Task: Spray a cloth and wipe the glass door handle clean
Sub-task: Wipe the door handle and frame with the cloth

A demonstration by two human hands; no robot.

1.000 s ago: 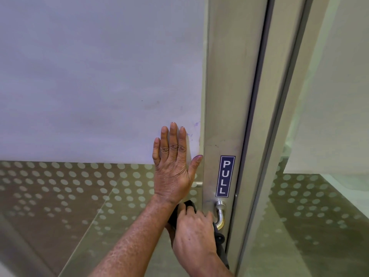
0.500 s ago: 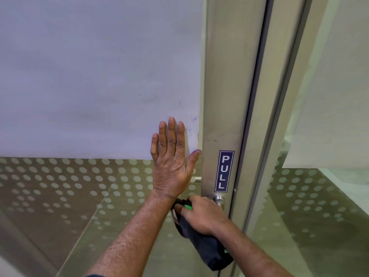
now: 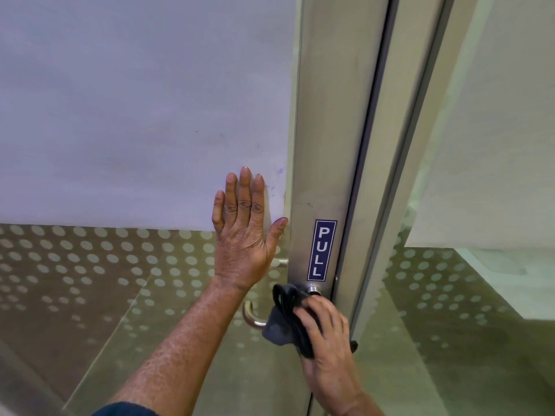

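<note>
My left hand (image 3: 244,232) lies flat and open against the glass door (image 3: 135,115), fingers pointing up, just left of the metal frame. Below it my right hand (image 3: 326,334) grips a dark cloth (image 3: 285,319) and presses it onto the steel lever handle (image 3: 250,315). The curved left end of the handle shows past the cloth; its round base (image 3: 313,291) shows just above my fingers. The rest of the lever is hidden under cloth and hand.
A blue PULL sign (image 3: 322,250) sits on the brushed metal door frame (image 3: 327,115) above the handle. The lower glass carries a pattern of frosted dots (image 3: 90,265). A second glass panel (image 3: 495,175) stands to the right of the frame.
My right hand has moved the cloth along the handle, from bunched at its left end to further right and lower, uncovering the lever's curved left end. My left hand stays flat on the glass.
</note>
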